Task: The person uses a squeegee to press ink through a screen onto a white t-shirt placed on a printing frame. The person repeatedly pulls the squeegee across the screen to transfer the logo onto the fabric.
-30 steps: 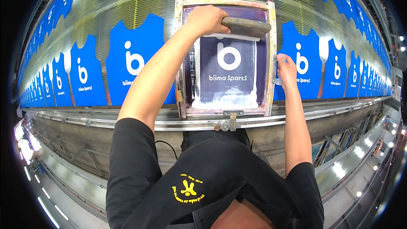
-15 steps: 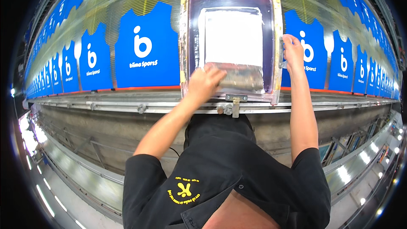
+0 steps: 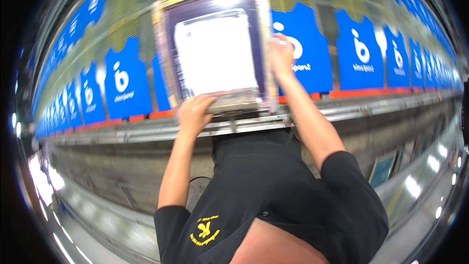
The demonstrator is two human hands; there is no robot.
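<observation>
A screen printing frame [image 3: 266, 17] with a pale, worn rim stands tilted in the view, a broad patch of white ink [image 3: 215, 54] on its dark mesh. Along its near end lies a squeegee [image 3: 235, 99], flat and greyish. My left hand [image 3: 194, 113] is closed at the near left corner, fingers over the rim beside the squeegee's left end. My right hand [image 3: 282, 57] is closed around the right side of the frame, its fingertips blurred. Behind that hand lies a blue fabric piece [image 3: 312, 63] with a white print; another blue piece [image 3: 160, 88] is partly hidden by the frame.
Rows of blue printed pieces [image 3: 128, 80] lie along a long table to both sides. A metal rail [image 3: 332, 112] runs along its near edge, close to my body. Behind me stretches another long, pale table [image 3: 102, 190].
The frame has shifted left along the table and turned askew, both hands with it. My left hand has moved from the squeegee to the near left corner. The whole view has also swung.
</observation>
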